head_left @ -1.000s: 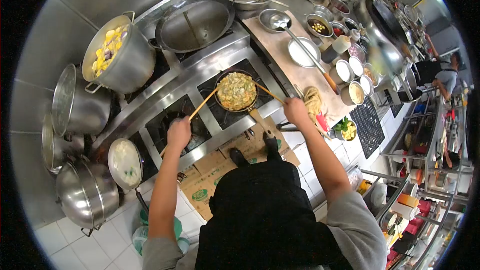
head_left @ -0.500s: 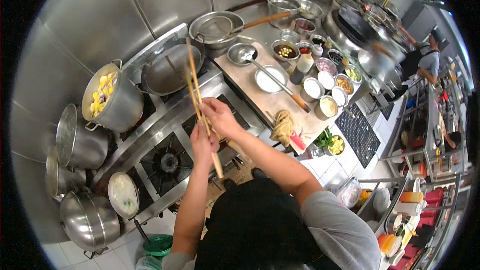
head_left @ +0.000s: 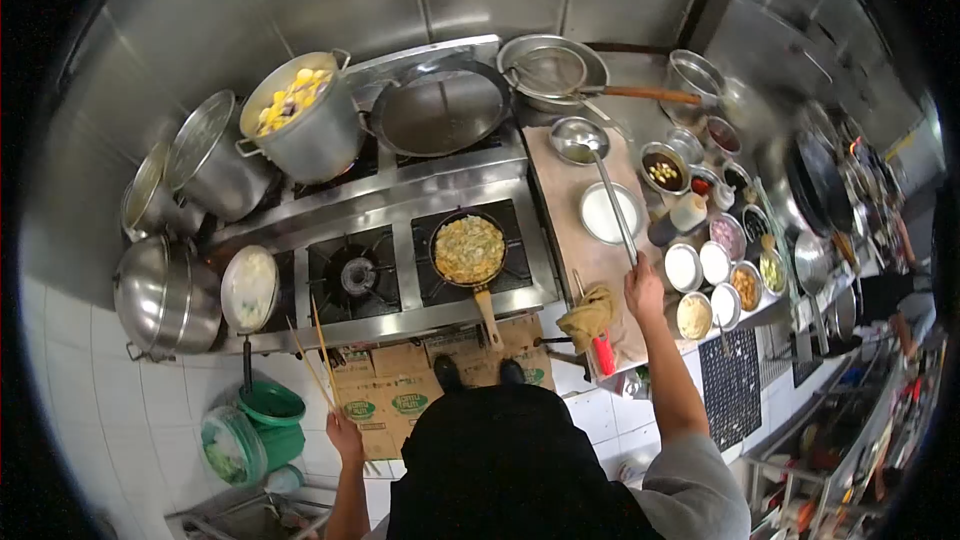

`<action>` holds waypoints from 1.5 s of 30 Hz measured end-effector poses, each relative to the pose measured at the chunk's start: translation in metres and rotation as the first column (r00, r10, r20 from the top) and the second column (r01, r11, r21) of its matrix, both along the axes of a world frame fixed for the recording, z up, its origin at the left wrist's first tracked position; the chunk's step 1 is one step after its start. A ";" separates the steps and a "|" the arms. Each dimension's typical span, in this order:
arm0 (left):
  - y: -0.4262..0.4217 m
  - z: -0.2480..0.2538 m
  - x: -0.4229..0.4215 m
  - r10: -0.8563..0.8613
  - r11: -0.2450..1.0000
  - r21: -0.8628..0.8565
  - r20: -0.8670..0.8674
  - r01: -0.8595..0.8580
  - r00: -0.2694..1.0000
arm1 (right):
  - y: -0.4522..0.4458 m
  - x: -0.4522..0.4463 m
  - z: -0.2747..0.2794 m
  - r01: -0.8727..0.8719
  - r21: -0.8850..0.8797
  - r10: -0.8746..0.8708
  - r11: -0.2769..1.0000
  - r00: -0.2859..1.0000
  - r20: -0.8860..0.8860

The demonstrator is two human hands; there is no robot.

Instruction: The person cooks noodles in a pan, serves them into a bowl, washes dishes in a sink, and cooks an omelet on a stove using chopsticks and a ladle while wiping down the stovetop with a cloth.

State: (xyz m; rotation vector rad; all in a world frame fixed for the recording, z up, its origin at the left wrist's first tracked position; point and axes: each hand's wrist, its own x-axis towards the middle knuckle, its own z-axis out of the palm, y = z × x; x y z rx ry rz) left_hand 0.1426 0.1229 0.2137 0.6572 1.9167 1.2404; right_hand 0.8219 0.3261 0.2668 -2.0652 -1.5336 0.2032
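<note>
Long wooden chopsticks (head_left: 322, 352) are in my left hand (head_left: 345, 437), held low at the left with their tips spread apart. My right hand (head_left: 643, 290) is closed round the handle end of a metal ladle (head_left: 613, 202). The ladle's bowl rests in a small steel bowl (head_left: 568, 134) on the board, and its handle passes over the rim of a bowl of white contents (head_left: 597, 220). On the front right burner sits a small frying pan (head_left: 483, 308) with a golden, omelette-like food (head_left: 469, 249) in it.
A wok (head_left: 440, 110) and a pot of yellow pieces (head_left: 298, 105) stand on the rear burners. Several bowls and a squeeze bottle (head_left: 688, 212) crowd the counter's right. A folded cloth (head_left: 590, 318) lies at its front edge. Green tubs (head_left: 270, 410) stand on the floor at left.
My hands have parted: the left has moved down-left with the chopsticks, while the right has let go of them and taken the ladle's handle. My view has turned, showing the frying pan.
</note>
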 end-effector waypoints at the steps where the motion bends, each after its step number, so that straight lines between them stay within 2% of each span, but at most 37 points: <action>1: -0.041 -0.037 -0.013 -0.007 1.000 -0.008 -0.134 0.006 0.991 | -0.002 -0.003 0.005 -0.026 0.041 0.028 0.999 0.998 -0.051; 2: -0.067 -0.064 -0.017 -0.016 1.000 -0.020 -0.264 0.011 0.964 | -0.001 -0.012 0.013 -0.081 0.125 0.093 0.989 0.992 -0.091; 5: -0.110 -0.016 0.036 0.088 0.962 -0.254 -0.059 -0.100 0.994 | 0.040 -0.051 0.057 -0.150 -0.020 0.124 0.989 0.879 -0.460; 6: -0.130 -0.059 0.006 0.282 0.951 -0.222 0.342 -0.214 0.896 | 0.057 -0.070 0.080 -0.171 -0.038 0.122 0.985 0.828 -0.547; 7: -0.138 -0.077 0.009 0.203 0.976 -0.115 0.204 -0.183 0.958 | 0.076 -0.088 0.098 -0.193 -0.053 0.117 0.980 0.769 -0.629; 9: -0.150 -0.093 0.017 0.082 0.994 0.080 -0.110 -0.073 0.991 | 0.117 -0.111 0.099 -0.276 -0.070 0.164 0.959 0.737 -0.656; 10: -0.132 -0.039 0.049 0.166 0.970 -0.166 -0.081 -0.178 0.983 | 0.131 -0.121 0.103 -0.291 -0.092 0.152 0.952 0.712 -0.685; 12: -0.128 -0.041 0.054 0.175 0.979 -0.100 -0.033 -0.177 0.984 | 0.151 -0.144 0.107 -0.329 -0.139 0.124 0.934 0.662 -0.739; 14: -0.128 -0.033 0.066 0.191 0.981 0.005 0.034 -0.192 0.981 | 0.169 -0.151 0.088 -0.342 -0.140 0.149 0.929 0.695 -0.704; 17: -0.138 -0.039 0.077 0.228 0.973 0.020 0.024 -0.229 0.973 | 0.176 -0.162 0.081 -0.367 -0.210 0.109 0.906 0.682 -0.723; 18: -0.148 -0.037 0.079 0.255 0.967 -0.048 0.094 -0.251 0.962 | 0.177 -0.165 0.080 -0.365 -0.223 0.093 0.904 0.676 -0.731; 19: -0.156 -0.042 0.078 0.277 0.958 -0.093 0.040 -0.272 0.960 | 0.177 -0.168 0.079 -0.362 -0.234 0.077 0.902 0.668 -0.740; 21: -0.172 -0.062 0.073 0.300 0.935 -0.176 -0.070 -0.308 0.951 | 0.178 -0.172 0.083 -0.400 -0.220 0.049 0.890 0.562 -0.826; 22: -0.181 -0.063 0.071 0.224 0.950 -0.178 -0.190 -0.258 0.956 | 0.176 -0.175 0.089 -0.413 -0.212 0.029 0.886 0.505 -0.863; 25: -0.193 -0.063 0.055 0.240 0.965 -0.075 -0.133 -0.251 0.962 | 0.175 -0.180 0.102 -0.447 -0.215 -0.105 0.868 0.259 -0.960; 27: -0.195 -0.055 0.043 0.199 0.969 -0.111 -0.170 -0.219 0.965 | 0.181 -0.178 0.106 -0.482 -0.189 -0.192 0.856 0.044 -0.980; 29: -0.195 -0.060 0.023 0.178 0.962 -0.170 -0.194 -0.212 0.965 | 0.172 -0.182 0.127 -0.485 -0.187 -0.263 0.854 -0.093 -0.960; 30: -0.198 -0.074 0.007 0.083 0.983 -0.119 -0.392 -0.140 0.916 | 0.168 -0.182 0.132 -0.492 -0.171 -0.273 0.854 -0.144 -0.951; 31: -0.194 -0.074 -0.005 0.062 0.985 -0.122 -0.415 -0.123 0.908 | 0.163 -0.182 0.136 -0.498 -0.154 -0.283 0.853 -0.195 -0.939; 33: -0.188 -0.073 -0.024 0.016 0.987 -0.133 -0.460 -0.087 0.888 | 0.146 -0.181 0.139 -0.481 -0.156 -0.289 0.863 -0.216 -0.933; 34: -0.182 -0.075 -0.033 0.142 0.980 -0.101 -0.238 -0.170 0.961 | 0.135 -0.180 0.140 -0.473 -0.150 -0.284 0.868 -0.226 -0.932; 35: -0.175 -0.064 -0.040 0.103 0.987 -0.104 -0.203 -0.125 0.974 | 0.123 -0.182 0.145 -0.467 -0.145 -0.281 0.872 -0.235 -0.931; 36: -0.171 -0.053 -0.048 0.064 0.991 -0.108 -0.165 -0.082 0.984 | 0.107 -0.182 0.150 -0.456 -0.156 -0.262 0.876 -0.180 -0.948; 38: -0.169 -0.061 -0.071 0.014 0.997 -0.065 -0.208 -0.028 0.978 | 0.071 -0.185 0.162 -0.445 -0.181 -0.264 0.877 -0.131 -0.956; 41: -0.164 -0.062 -0.103 -0.170 0.980 0.019 -0.446 0.199 0.879 | 0.019 -0.189 0.154 -0.436 -0.228 -0.299 0.871 -0.102 -0.949; 42: -0.162 -0.049 -0.112 -0.119 0.981 -0.152 0.001 0.118 0.993 | 0.001 -0.194 0.154 -0.427 -0.251 -0.308 0.869 -0.071 -0.949; 45: -0.148 -0.044 -0.132 0.041 0.985 -0.170 0.358 0.022 0.933 | -0.048 -0.208 0.136 -0.369 -0.321 -0.349 0.872 -0.010 -0.937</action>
